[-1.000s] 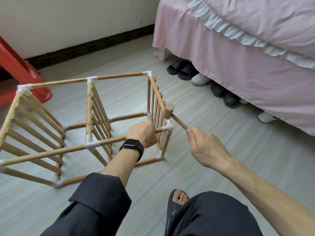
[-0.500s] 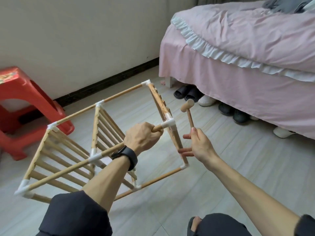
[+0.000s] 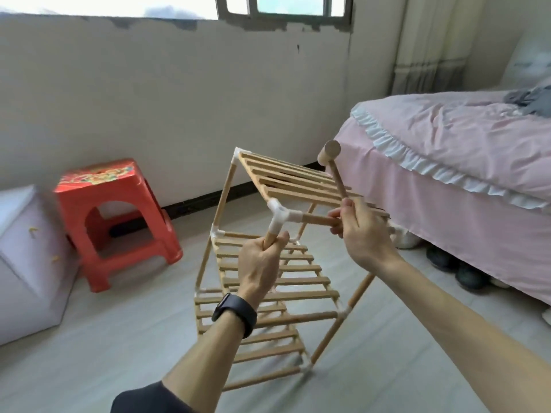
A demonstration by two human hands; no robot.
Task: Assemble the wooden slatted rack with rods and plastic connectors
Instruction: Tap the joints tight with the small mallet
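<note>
Status: the rack is mostly together. Three slatted panels are in, with rods between them and white connectors at every corner I can see. It's tipped over at an angle, low end on the floor, high end up in my hands.

Left hand: fingers wrapped tight round the upright rod, just below the three-way corner connector. That hand takes the frame's weight.

Right hand: fingers closed round the handle of the wooden mallet, head up and clear of the frame, touching nothing. The fingertips sit against the cross rod coming out of that same connector. Can't tell whether I'm gripping that rod too or just resting on it.

Done, as far as visible: top panel, middle and bottom panels are all tied in. The side connector and the lower connector both have rods in them.

Left, my read:
- check the joints are seated, and tap home with the mallet any that aren't
- set the rack upright on its feet

Unknowns: motion blur on the lower end, so I can't judge socket depth there. I see no loose parts on the floor.
</note>
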